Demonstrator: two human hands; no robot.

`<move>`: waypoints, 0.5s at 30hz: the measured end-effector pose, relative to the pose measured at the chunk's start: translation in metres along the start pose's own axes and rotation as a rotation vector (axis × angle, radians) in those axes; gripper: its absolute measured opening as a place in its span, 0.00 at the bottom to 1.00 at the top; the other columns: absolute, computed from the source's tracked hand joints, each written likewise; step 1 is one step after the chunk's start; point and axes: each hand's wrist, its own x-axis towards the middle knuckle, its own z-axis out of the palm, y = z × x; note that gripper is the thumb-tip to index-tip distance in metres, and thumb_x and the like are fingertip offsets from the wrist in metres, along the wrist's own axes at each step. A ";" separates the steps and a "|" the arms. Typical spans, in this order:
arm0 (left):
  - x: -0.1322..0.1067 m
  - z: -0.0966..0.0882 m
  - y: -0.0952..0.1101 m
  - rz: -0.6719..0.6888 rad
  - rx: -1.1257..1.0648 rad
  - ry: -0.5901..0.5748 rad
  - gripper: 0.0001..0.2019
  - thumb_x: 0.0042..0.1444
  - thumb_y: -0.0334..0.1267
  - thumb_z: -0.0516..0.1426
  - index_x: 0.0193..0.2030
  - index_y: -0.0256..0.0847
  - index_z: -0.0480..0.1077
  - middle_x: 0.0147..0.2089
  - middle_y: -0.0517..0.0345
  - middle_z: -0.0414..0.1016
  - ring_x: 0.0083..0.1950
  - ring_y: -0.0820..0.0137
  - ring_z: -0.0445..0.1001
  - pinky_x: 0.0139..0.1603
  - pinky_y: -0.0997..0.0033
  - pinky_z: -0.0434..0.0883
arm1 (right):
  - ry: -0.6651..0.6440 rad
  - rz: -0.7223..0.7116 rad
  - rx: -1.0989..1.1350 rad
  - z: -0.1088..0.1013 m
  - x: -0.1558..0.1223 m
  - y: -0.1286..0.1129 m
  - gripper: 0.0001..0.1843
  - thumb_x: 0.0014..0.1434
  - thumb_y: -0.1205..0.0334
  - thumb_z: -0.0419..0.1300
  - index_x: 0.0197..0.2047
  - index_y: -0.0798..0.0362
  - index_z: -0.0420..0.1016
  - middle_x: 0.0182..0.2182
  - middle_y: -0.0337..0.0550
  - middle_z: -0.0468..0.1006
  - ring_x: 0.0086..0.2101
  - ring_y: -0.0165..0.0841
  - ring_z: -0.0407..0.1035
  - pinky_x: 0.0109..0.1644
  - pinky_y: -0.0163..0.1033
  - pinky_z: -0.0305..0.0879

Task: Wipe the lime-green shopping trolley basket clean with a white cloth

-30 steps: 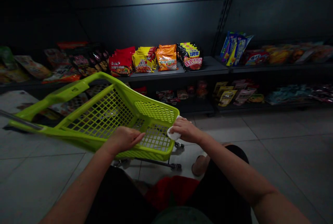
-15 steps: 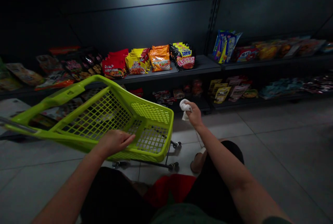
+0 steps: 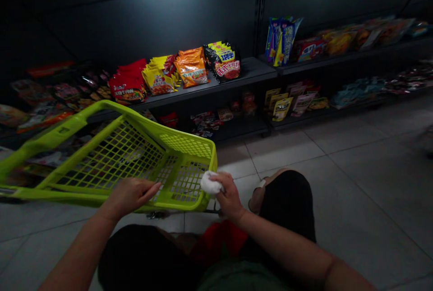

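A lime-green plastic shopping basket [image 3: 189, 144] on small wheels stands tilted on the tiled floor in front of me. My left hand [image 3: 130, 195] lies on its near rim with the fingers stretched along the edge. My right hand [image 3: 229, 196] is closed round a crumpled white cloth [image 3: 210, 183], which it presses against the basket's near right corner. My knees in black clothing are below the hands.
Low dark shelves [image 3: 250, 72] along the wall hold rows of packets: red [image 3: 127, 84], yellow [image 3: 158, 76], orange [image 3: 191, 66], and blue ones [image 3: 282, 38] further right. A lower shelf carries more packets. Grey floor tiles [image 3: 365, 169] stretch to the right.
My right hand lifted the cloth away toward the shelves, then came back down to the basket's near right corner. The view has shifted to the right. My left hand stayed on the rim.
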 end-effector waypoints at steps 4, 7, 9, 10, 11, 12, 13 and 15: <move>0.003 0.001 0.003 0.037 -0.023 0.061 0.28 0.68 0.52 0.45 0.21 0.42 0.68 0.21 0.60 0.70 0.24 0.72 0.66 0.32 0.69 0.53 | 0.138 0.102 -0.119 0.000 0.091 0.019 0.13 0.60 0.61 0.58 0.48 0.50 0.78 0.45 0.46 0.80 0.47 0.41 0.70 0.56 0.48 0.66; 0.009 -0.001 0.011 -0.032 0.013 0.064 0.29 0.68 0.54 0.45 0.21 0.43 0.71 0.21 0.59 0.72 0.24 0.70 0.67 0.31 0.68 0.53 | 0.178 0.102 -0.110 0.012 0.087 0.013 0.16 0.61 0.64 0.56 0.51 0.51 0.76 0.50 0.48 0.78 0.52 0.42 0.69 0.60 0.50 0.63; 0.012 -0.005 0.015 -0.108 0.047 0.056 0.29 0.67 0.55 0.44 0.23 0.44 0.73 0.22 0.57 0.74 0.25 0.69 0.70 0.31 0.68 0.53 | 0.167 0.076 -0.059 0.020 0.041 0.001 0.18 0.63 0.63 0.56 0.56 0.49 0.73 0.55 0.49 0.74 0.57 0.42 0.66 0.64 0.50 0.61; 0.013 -0.007 0.016 -0.146 0.063 0.046 0.29 0.67 0.55 0.44 0.23 0.44 0.74 0.23 0.56 0.76 0.26 0.68 0.71 0.30 0.68 0.53 | 0.125 0.058 -0.024 0.022 0.013 -0.006 0.18 0.63 0.62 0.57 0.56 0.48 0.73 0.56 0.49 0.73 0.58 0.41 0.66 0.64 0.50 0.62; 0.014 -0.010 0.017 -0.186 0.078 0.031 0.29 0.67 0.55 0.43 0.25 0.44 0.74 0.25 0.55 0.77 0.27 0.66 0.73 0.30 0.69 0.53 | 0.056 0.038 0.024 0.022 -0.014 -0.012 0.18 0.62 0.62 0.59 0.55 0.46 0.74 0.55 0.49 0.73 0.57 0.41 0.67 0.63 0.49 0.64; 0.015 -0.012 0.018 -0.230 0.087 0.008 0.28 0.67 0.55 0.43 0.26 0.45 0.75 0.27 0.55 0.79 0.29 0.65 0.75 0.30 0.69 0.54 | -0.024 0.017 0.071 0.020 -0.035 -0.016 0.16 0.60 0.62 0.61 0.52 0.44 0.75 0.53 0.47 0.75 0.56 0.40 0.68 0.61 0.47 0.66; 0.016 -0.014 0.019 -0.274 0.086 -0.015 0.27 0.67 0.55 0.43 0.28 0.45 0.75 0.29 0.54 0.80 0.30 0.64 0.76 0.30 0.69 0.55 | -0.095 0.001 0.110 0.017 -0.047 -0.018 0.14 0.59 0.62 0.63 0.49 0.43 0.77 0.50 0.46 0.76 0.54 0.40 0.70 0.58 0.46 0.68; 0.018 -0.017 0.026 -0.344 0.026 -0.038 0.26 0.66 0.55 0.44 0.33 0.45 0.76 0.33 0.55 0.82 0.33 0.62 0.78 0.30 0.70 0.59 | -0.116 0.015 0.133 0.007 -0.041 -0.014 0.12 0.56 0.62 0.64 0.45 0.43 0.79 0.47 0.45 0.76 0.52 0.40 0.71 0.56 0.46 0.69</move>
